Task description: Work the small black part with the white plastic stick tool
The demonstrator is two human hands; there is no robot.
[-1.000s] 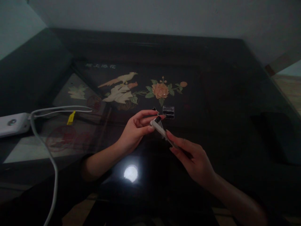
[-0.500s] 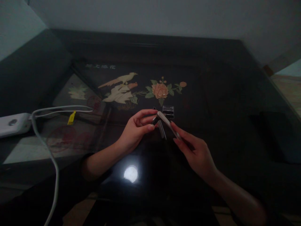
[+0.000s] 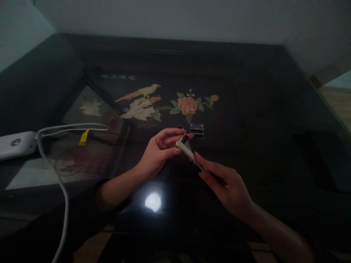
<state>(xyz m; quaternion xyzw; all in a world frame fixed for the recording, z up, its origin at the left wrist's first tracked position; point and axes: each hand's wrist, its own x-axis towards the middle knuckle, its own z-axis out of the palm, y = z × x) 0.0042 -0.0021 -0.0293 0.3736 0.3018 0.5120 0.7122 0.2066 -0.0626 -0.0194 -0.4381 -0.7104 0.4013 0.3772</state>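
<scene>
Dim light falls on a glossy black lacquer counter [image 3: 260, 109], its centre inlaid with a pale bird [image 3: 138, 98] and a peach flower [image 3: 187, 105], and a round lamp reflection [image 3: 153, 201] shining at 6 o'clock. Just above the middle, both hands meet over a slim white folding tool [image 3: 189, 153], possibly a small knife or clipper; the dimness hides which. The left hand [image 3: 157, 151] is pinched shut on its dark tip, thumb below and fingers above. The right hand [image 3: 227, 184] is closed lightly round the other end, forefinger laid along the smooth, narrow body. By my judgement the tool is being worked open or folded at its hinge. A small clear plastic box [image 3: 196, 130] sits just beyond at 12 o'clock. At 9 o'clock a white power brick [image 3: 16, 143] trails a rubbery white cable [image 3: 61, 190] bearing a yellow tag [image 3: 83, 137].
</scene>
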